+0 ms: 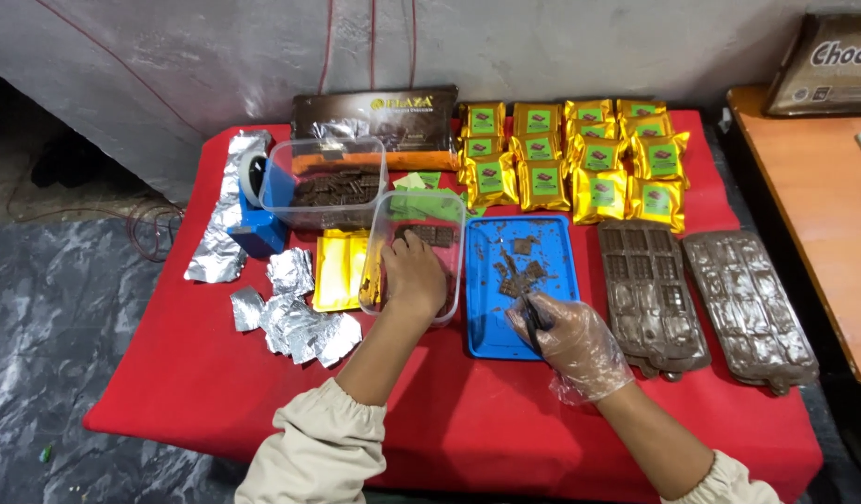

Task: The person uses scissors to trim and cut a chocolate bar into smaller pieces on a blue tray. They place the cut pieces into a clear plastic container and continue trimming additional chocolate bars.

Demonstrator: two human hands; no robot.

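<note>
Hands at work over a red table of chocolate.
The bare left hand reaches into a clear tub, fingers curled near chocolate pieces just beyond them; the gloved right hand pinches a dark tool over the blue tray.

Tray at the middle of the bench, chocolate pieces in the tray, tilted tub just left of the tray, foil scraps further left, wrapped packets behind the tray, two moulds right of the tray, right hand at the tray's near edge, left hand inside the tub.
</note>
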